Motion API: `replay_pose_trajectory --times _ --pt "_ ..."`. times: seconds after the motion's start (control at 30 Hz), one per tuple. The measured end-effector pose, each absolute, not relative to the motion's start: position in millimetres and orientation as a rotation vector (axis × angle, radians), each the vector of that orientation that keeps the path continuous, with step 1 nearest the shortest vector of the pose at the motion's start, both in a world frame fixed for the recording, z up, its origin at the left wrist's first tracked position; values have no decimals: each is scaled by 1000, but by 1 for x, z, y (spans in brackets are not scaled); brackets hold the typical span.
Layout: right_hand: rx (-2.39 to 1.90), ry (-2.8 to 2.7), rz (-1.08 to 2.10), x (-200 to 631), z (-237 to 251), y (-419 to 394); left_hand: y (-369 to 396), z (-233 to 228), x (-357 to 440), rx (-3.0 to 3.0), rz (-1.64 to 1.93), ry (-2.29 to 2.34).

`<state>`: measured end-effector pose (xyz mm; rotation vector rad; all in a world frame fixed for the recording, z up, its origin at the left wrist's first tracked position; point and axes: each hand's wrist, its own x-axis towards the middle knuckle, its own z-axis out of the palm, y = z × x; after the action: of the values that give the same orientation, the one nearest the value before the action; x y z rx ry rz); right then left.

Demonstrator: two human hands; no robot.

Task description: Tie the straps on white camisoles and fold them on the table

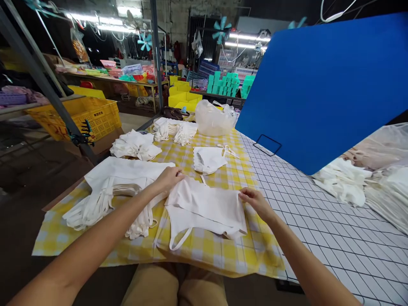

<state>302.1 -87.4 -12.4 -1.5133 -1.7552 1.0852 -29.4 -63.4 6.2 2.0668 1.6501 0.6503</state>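
Note:
A white camisole (208, 206) lies spread on the yellow checked cloth in front of me, one thin strap loop hanging toward my lap. At its far left corner, my left hand (169, 177) is closed with the fabric edge pinched between thumb and fingers. My right hand (257, 203) pinches the right end of the same camisole. Left of it, partly behind my left forearm, is a stack of white camisoles (123, 170) with bunched straps. Just beyond the spread camisole sits a folded white garment piece (209, 160) with a thin tie beside it.
Further back are a ruffled white pile (135, 144), another strapped stack (175, 128) and a clear plastic bag (213, 119). A blue board (321, 89) rises at right over a grid-patterned surface (299, 204). A metal post (54, 85) and yellow crate (102, 117) stand left.

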Motion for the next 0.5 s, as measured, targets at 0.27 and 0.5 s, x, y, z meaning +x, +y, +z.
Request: replay_pose_trajectory --times 0.27,0.5 --pt "-1059 -1422 1296 326 69 -120 -86 68 -59 1548 1089 796" --pt "-898 -1512 1030 319 166 -161 -120 149 -69 1586 1339 379"
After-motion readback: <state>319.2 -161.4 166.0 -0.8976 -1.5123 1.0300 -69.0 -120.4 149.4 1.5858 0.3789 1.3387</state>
